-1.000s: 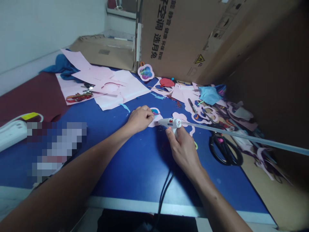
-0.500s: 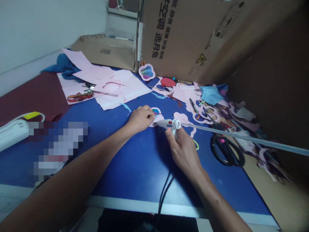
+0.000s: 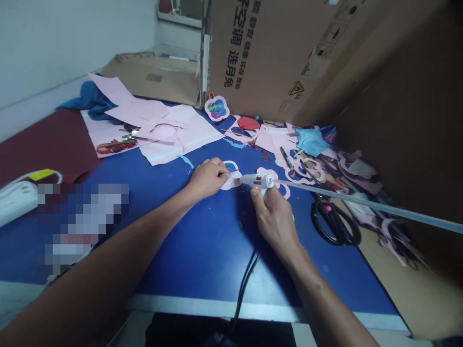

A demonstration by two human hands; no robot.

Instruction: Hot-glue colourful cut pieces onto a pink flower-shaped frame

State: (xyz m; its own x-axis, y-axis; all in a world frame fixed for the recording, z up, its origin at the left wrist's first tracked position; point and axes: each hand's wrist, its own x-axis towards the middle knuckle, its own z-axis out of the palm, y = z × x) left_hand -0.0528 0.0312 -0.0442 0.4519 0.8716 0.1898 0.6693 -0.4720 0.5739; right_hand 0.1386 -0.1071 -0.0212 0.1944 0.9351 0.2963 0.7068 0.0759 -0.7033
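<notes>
Across blue tabletop [image 3: 202, 255], the pink cutout [image 3: 231, 182] lies under the left hand's [image 3: 211, 177] pinched fingertips, right hand [image 3: 274, 209] clamped round a glue gun [image 3: 258, 181].

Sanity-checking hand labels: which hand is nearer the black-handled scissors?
Right. The right hand, gripping the glue gun, is just left of the scissors; the left hand is farther left, at the pink cutout.

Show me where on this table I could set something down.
Bare table shows between the left forearm and the cord, and between the right forearm and the scissors, both running towards the near edge. It's crowded at the far side, under pink sheets, and along the box, where scraps lie.
</notes>
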